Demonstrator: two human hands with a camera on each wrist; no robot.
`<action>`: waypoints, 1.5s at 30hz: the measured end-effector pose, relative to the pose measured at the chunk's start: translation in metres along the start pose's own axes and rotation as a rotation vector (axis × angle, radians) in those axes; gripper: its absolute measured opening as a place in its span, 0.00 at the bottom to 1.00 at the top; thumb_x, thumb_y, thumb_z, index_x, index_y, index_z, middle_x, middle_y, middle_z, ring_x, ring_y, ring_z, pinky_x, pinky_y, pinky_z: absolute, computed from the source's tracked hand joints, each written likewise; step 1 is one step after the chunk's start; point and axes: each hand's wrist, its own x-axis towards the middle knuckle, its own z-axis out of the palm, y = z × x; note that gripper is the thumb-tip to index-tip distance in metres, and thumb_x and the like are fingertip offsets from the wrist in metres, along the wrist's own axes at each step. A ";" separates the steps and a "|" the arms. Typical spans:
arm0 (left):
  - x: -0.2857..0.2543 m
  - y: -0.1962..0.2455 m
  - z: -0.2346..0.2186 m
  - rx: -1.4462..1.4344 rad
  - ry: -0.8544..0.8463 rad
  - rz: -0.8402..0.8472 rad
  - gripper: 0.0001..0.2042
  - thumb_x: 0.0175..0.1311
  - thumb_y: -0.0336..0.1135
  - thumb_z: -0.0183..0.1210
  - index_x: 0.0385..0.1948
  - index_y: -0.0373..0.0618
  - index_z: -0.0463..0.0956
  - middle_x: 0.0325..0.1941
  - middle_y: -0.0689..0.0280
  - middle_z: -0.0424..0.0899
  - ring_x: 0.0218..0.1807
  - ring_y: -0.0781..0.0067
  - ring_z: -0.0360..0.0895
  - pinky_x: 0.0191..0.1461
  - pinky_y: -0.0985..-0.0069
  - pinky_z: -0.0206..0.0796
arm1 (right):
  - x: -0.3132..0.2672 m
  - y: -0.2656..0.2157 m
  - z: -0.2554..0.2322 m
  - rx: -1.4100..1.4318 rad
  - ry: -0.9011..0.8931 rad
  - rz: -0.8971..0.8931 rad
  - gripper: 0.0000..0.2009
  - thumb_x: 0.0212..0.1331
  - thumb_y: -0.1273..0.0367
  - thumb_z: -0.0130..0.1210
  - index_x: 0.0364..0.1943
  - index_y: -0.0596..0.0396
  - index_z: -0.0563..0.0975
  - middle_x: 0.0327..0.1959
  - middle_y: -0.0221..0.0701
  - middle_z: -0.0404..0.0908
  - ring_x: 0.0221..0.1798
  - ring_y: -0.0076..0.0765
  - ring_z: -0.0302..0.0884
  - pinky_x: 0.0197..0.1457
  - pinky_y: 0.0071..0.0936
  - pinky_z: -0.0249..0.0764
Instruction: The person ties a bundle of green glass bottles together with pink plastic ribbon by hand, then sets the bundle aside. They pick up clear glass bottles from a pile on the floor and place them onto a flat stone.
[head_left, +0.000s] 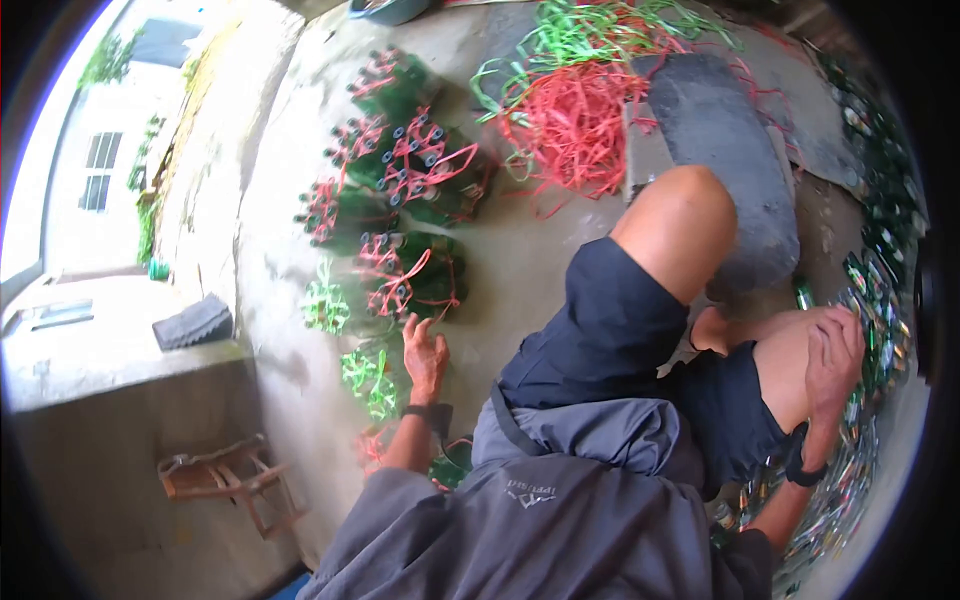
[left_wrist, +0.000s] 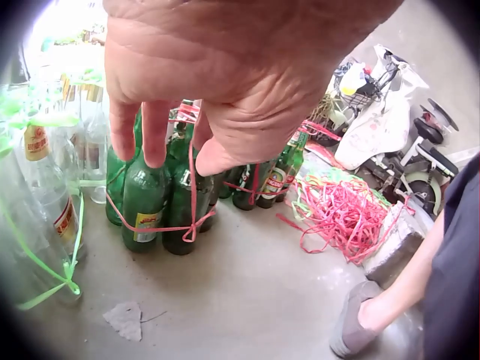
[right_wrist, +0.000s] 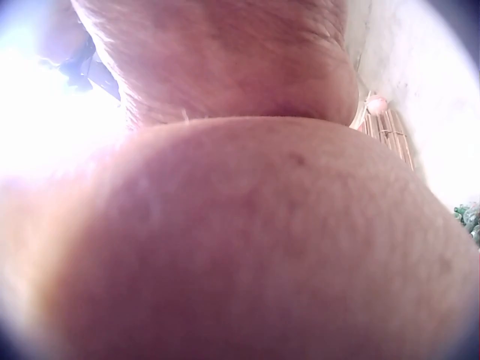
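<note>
My left hand [head_left: 426, 358] reaches down beside a bundle of green glass bottles [head_left: 442, 272] tied with red plastic strapping. In the left wrist view the hand [left_wrist: 225, 67] hangs over that bundle, fingers pointing down and loosely spread. Its fingertips overlap the bottle tops there, and red strapping [left_wrist: 193, 174] runs around the bottles. To the left stand clear glass bottles [left_wrist: 64, 210] bound with green strapping. My right hand [head_left: 835, 350] rests on my bent knee. The right wrist view is mostly filled by that hand [right_wrist: 225, 67] and the knee [right_wrist: 262, 240].
More tied bottle bundles [head_left: 392, 85] stand beyond in a group. A red strapping heap [head_left: 575, 130] lies by a grey slab [head_left: 715, 150], with green strapping [head_left: 570, 35] behind. Loose bottles [head_left: 885, 200] pile up at the right. A wooden stool [head_left: 225, 475] stands lower left.
</note>
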 end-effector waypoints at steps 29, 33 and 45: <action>0.090 0.388 0.025 -0.396 -0.506 1.266 0.22 0.85 0.44 0.44 0.59 0.33 0.77 0.47 0.54 0.85 0.45 0.65 0.84 0.48 0.66 0.77 | -0.062 -0.055 -0.031 0.295 0.200 0.180 0.10 0.51 0.72 0.71 0.38 0.52 0.85 0.51 0.30 0.81 0.67 0.45 0.77 0.78 0.52 0.66; 0.104 0.361 0.033 -0.273 -0.569 1.308 0.20 0.82 0.41 0.47 0.60 0.33 0.77 0.50 0.51 0.87 0.48 0.58 0.86 0.51 0.63 0.78 | -0.089 -0.053 -0.025 0.381 0.348 0.274 0.12 0.51 0.76 0.71 0.41 0.55 0.84 0.52 0.32 0.82 0.64 0.46 0.80 0.67 0.46 0.76; 0.153 0.223 0.064 -0.915 -1.456 -0.006 0.30 0.83 0.51 0.51 0.76 0.38 0.63 0.76 0.55 0.73 0.73 0.56 0.74 0.77 0.58 0.67 | -0.206 -0.034 0.047 0.646 0.366 0.860 0.07 0.65 0.74 0.65 0.44 0.58 0.83 0.37 0.36 0.83 0.37 0.37 0.87 0.42 0.34 0.82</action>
